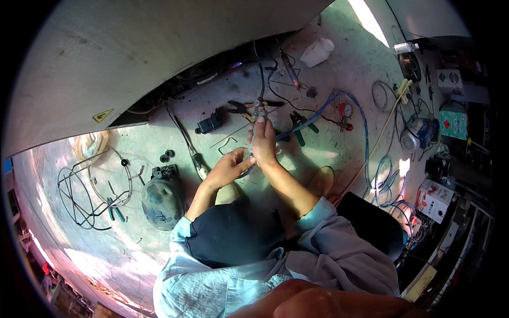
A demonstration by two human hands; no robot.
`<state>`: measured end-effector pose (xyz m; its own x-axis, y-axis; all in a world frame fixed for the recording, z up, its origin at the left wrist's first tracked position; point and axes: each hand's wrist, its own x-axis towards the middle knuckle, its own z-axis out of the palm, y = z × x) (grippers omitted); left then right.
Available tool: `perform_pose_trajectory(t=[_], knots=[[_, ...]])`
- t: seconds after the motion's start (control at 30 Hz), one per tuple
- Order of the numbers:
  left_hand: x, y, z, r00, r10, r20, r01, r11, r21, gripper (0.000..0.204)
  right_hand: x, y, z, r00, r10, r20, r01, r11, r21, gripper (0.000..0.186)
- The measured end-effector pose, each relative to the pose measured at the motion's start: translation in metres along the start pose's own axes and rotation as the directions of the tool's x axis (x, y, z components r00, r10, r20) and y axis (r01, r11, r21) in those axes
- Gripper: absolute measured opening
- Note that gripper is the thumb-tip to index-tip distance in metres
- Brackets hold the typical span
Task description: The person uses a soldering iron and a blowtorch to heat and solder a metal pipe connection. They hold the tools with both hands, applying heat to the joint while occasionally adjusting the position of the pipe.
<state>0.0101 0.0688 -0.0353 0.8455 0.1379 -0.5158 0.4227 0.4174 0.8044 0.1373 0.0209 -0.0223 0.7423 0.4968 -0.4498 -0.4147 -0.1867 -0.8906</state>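
My right hand [263,140] is closed around a slim metal torch-like tool with valve fittings [258,112], in front of me above the floor. A dark hose [261,79] runs up from its far end. My left hand [231,167] is closed on the tool's near end; the fingers hide most of it there. A blue hose [313,116] leads off to the right from beside my right hand. Just beyond the hands lie pliers with black and orange handles [241,109], and green-handled pliers [300,139] rest to their right.
A large pale panel [159,47] overhangs the far left. A black compressor [163,204] stands left, near looped metal tubing [95,204]. Right are a pressure gauge [346,110], a blue motor pump [416,137] and coiled hoses [384,180]. A white bottle [317,52] lies farther off.
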Motion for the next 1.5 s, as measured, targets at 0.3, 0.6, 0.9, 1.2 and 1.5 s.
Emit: perform_pose_trajectory(t=[0.3, 0.6, 0.9, 1.2, 1.5], knots=[[0.0, -0.001, 0.001, 0.998, 0.056, -0.017, -0.056, 0.998, -0.003, 0.035, 0.004, 0.0, 0.002, 0.994, -0.105, 0.016, 0.107, 0.99, -0.095, 0.028], [-0.002, 0.001, 0.001, 0.992, 0.122, -0.028, -0.123, 0.992, -0.002, 0.037, -0.004, -0.008, 0.007, 0.995, -0.1, 0.019, 0.101, 0.991, -0.084, 0.025], [-0.005, 0.004, -0.001, 0.993, 0.115, 0.033, -0.114, 0.993, -0.031, 0.042, -0.004, 0.005, 0.004, 0.98, -0.194, 0.049, 0.2, 0.959, -0.201, 0.019], [-0.01, 0.01, 0.001, 0.983, 0.177, 0.041, -0.174, 0.982, -0.072, 0.049, -0.003, 0.024, 0.001, 0.934, -0.345, 0.093, 0.346, 0.807, -0.479, 0.02], [-0.007, 0.02, 0.001, 0.986, 0.169, 0.01, -0.168, 0.984, -0.064, 0.05, -0.001, 0.001, 0.006, 0.897, -0.418, 0.147, 0.428, 0.73, -0.533, 0.034]])
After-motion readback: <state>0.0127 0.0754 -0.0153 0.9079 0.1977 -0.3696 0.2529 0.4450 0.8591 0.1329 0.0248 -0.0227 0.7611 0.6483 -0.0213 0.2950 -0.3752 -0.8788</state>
